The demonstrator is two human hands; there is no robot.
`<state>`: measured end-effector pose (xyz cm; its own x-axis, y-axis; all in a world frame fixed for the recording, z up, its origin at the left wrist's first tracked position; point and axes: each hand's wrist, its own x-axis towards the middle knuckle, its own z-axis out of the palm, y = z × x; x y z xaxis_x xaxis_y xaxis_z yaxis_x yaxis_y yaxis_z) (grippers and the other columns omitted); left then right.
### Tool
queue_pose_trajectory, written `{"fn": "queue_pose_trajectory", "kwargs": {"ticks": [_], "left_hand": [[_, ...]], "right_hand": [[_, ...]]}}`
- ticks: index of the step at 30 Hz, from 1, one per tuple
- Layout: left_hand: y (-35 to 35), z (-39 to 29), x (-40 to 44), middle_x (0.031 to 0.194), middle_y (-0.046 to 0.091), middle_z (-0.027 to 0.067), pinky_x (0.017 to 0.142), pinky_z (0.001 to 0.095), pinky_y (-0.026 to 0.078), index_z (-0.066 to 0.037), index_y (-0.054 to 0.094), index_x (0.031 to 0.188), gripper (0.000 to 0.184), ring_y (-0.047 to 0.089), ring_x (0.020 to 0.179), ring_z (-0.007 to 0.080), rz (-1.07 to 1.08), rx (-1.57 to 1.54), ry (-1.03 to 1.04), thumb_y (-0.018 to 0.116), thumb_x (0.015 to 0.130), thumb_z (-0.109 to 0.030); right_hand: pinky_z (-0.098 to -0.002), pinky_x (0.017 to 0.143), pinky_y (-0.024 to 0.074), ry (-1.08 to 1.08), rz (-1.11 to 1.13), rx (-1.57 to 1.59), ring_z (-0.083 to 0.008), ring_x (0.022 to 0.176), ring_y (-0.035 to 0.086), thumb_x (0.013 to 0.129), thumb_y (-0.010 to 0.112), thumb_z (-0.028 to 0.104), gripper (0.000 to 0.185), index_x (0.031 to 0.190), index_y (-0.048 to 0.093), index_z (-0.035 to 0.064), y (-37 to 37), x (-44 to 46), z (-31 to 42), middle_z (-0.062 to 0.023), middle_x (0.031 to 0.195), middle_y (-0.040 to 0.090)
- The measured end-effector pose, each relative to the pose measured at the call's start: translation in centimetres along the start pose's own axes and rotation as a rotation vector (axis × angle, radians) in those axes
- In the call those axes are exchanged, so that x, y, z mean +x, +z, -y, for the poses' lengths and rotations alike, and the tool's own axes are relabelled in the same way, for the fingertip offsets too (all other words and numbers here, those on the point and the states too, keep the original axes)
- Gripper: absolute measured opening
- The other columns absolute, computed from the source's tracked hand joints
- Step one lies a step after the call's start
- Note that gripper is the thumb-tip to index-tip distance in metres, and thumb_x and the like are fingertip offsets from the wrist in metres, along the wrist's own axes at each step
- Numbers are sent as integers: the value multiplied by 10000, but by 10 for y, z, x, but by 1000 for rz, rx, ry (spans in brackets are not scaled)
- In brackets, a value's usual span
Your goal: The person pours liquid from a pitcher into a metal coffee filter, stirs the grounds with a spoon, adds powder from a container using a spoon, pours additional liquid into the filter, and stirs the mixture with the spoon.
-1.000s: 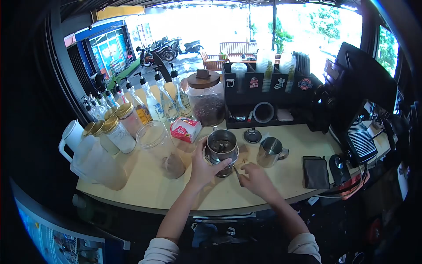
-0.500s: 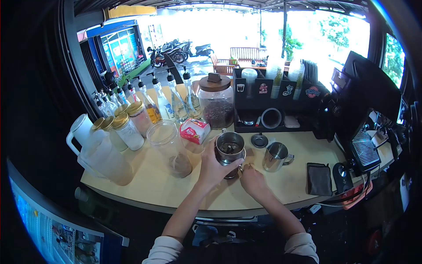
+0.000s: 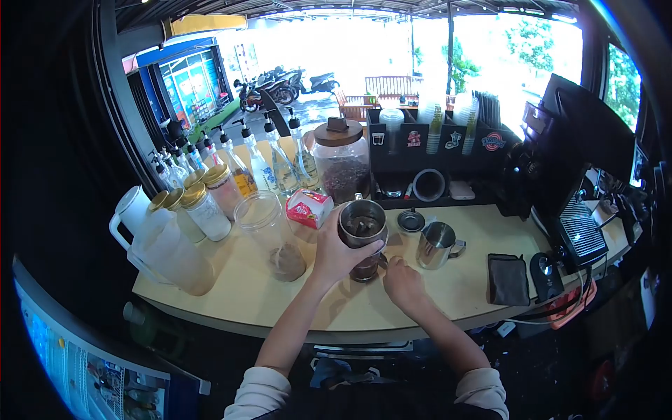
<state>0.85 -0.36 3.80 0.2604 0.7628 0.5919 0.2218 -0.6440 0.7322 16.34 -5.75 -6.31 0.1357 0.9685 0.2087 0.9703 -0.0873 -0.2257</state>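
Observation:
My left hand (image 3: 334, 253) is wrapped round a metal drip filter (image 3: 362, 222), thumb across its front. Dark contents show inside the open filter. Below it, a glass (image 3: 365, 269) with something dark in it stands on the counter. My right hand (image 3: 403, 283) is closed just right of the glass, its fingers round the handle of a spoon (image 3: 383, 261) that is partly hidden. Behind and to the right lies a small round metal lid (image 3: 411, 221), with a steel pitcher (image 3: 437, 246) beside it.
Left on the counter (image 3: 322, 315) are a large clear jar (image 3: 269, 234), a plastic pitcher (image 3: 171, 255) and gold-lidded jars (image 3: 206, 213). Behind are a red-white packet (image 3: 309, 208), a wooden-lidded jar (image 3: 342, 164) and a black cup organizer (image 3: 437, 164). A dark cloth (image 3: 508, 279) lies right.
The camera view has shifted. My left hand has tilted and lifted the filter slightly over the glass. My right hand has stayed close beside the glass with the spoon.

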Motion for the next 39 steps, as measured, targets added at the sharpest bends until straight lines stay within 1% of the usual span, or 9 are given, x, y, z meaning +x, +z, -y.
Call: {"fn": "queue_pose_trajectory", "kwargs": {"ticks": [5,8,11,14,17,22,27,32,39], "left_hand": [[-8,4,8,1164,611,110,966,353,468,-11,461,1266,782,598,1097,205,66,34,66,869,612,-146],[-14,-1,10,1187,591,107,989,354,453,-28,454,1274,791,578,1124,200,83,-1,90,868,606,-119],[-18,7,15,1181,572,107,976,370,447,-62,478,1249,783,554,1130,248,81,4,195,869,581,-179],[-20,8,18,1196,559,105,982,375,442,-68,482,1243,789,541,1149,245,133,-31,146,872,566,-180],[-18,8,17,1227,543,93,1005,350,441,-47,453,1281,814,542,1151,194,177,-7,113,867,584,-120],[-9,5,15,1242,534,102,1022,366,422,-52,449,1293,844,530,1168,230,166,65,245,859,558,-116],[-14,9,17,1247,533,113,1048,402,385,-59,459,1297,856,506,1196,284,133,48,222,856,543,-132],[-15,5,16,1254,558,96,1112,467,259,-112,482,1288,819,491,1225,296,154,36,263,842,562,-238],[-21,7,16,1270,549,87,1118,464,254,-122,479,1299,825,488,1229,292,182,34,237,847,571,-239]], "right_hand": [[-409,641,558,-65,104,-1,-338,784,681,833,524,65,190,991,518,-41,-32,-8,-5,-232,910,638],[-448,717,531,-88,117,114,-387,844,656,859,502,48,173,1003,517,-46,-55,-4,-22,-255,900,630],[-475,772,493,-78,-97,316,-407,890,624,880,492,52,171,1032,518,-21,-100,-1,-29,-223,934,626],[-493,783,474,-172,-324,472,-387,893,611,900,479,65,166,1052,522,12,-161,-9,-15,-179,976,615],[-465,710,490,-322,-313,355,-356,839,611,868,513,37,169,1036,518,23,-180,-8,7,-141,963,574],[-338,602,542,-544,-359,-113,-242,826,638,790,585,47,217,990,504,32,-168,12,28,-91,903,515],[-321,605,549,-745,-323,-86,-210,816,625,748,607,51,227,948,503,31,-163,19,26,-83,917,521],[-339,600,526,-822,-399,-82,-201,808,596,721,610,75,229,925,515,33,-173,33,17,-60,923,521],[-301,727,401,-919,-492,-269,-138,841,551,758,596,123,125,871,557,87,-181,35,12,-15,887,522]]}}
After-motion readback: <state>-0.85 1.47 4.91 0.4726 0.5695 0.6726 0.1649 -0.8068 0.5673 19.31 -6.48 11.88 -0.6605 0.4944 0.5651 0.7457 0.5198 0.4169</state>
